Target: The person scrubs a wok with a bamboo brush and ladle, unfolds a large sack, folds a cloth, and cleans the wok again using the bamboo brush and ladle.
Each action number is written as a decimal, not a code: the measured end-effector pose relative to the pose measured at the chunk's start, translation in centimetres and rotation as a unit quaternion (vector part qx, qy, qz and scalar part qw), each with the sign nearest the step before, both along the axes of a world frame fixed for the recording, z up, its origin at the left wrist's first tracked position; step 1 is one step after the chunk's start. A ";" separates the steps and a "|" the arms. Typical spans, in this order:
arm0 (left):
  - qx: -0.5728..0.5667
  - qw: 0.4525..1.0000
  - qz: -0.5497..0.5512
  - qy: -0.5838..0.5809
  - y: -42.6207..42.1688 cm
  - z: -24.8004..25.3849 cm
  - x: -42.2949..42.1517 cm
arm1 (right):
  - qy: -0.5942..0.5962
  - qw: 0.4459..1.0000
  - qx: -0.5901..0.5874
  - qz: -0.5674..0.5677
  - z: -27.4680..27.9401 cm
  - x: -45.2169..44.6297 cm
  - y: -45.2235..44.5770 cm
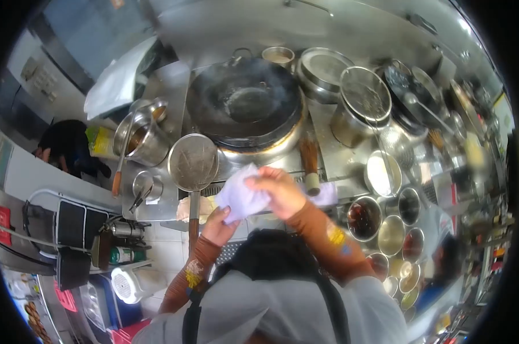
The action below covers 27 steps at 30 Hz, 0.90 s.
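A pale lilac cloth (pixel 242 195) is bunched between my two hands, in front of the stove edge. My left hand (pixel 218 227) grips its lower left corner. On the upper right side, my right hand (pixel 279 192) pinches it between thumb and fingers. Beyond the cloth sits a large black wok (pixel 245 100) on the burner, with faint steam over it. A round mesh strainer (pixel 193 163) with a long handle lies just left of the cloth. To the right, a bamboo brush (pixel 309 163) rests on the steel counter.
Metal pots (pixel 142 140) stand on the left counter. A strainer (pixel 365 94) lies over a tall pot (pixel 349 126) at right. Several seasoning containers (pixel 391 235) line the right side. A person (pixel 70 146) in dark clothes bends down at far left; another person (pixel 443 258) is at right.
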<state>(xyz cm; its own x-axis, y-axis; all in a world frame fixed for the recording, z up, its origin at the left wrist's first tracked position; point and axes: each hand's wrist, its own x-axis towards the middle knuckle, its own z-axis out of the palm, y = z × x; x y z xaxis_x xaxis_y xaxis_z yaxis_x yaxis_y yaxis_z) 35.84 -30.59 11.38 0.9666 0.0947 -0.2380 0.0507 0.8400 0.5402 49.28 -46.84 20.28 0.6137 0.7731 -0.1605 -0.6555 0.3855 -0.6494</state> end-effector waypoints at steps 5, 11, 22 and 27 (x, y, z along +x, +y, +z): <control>-0.040 0.994 0.010 -0.098 4.2 1.5 0.1 | -0.110 0.984 -0.111 -0.082 0.2 3.1 1.4; 0.065 0.997 -0.030 0.021 4.4 1.4 2.2 | -0.277 0.937 -0.209 -0.047 2.1 2.7 2.6; -0.014 0.992 0.109 -0.064 3.1 3.2 8.3 | -0.042 0.993 -0.109 0.015 -4.5 6.1 11.1; 0.056 0.987 0.112 0.104 4.7 0.0 18.2 | -0.285 0.917 -0.267 -0.081 -5.2 10.5 8.0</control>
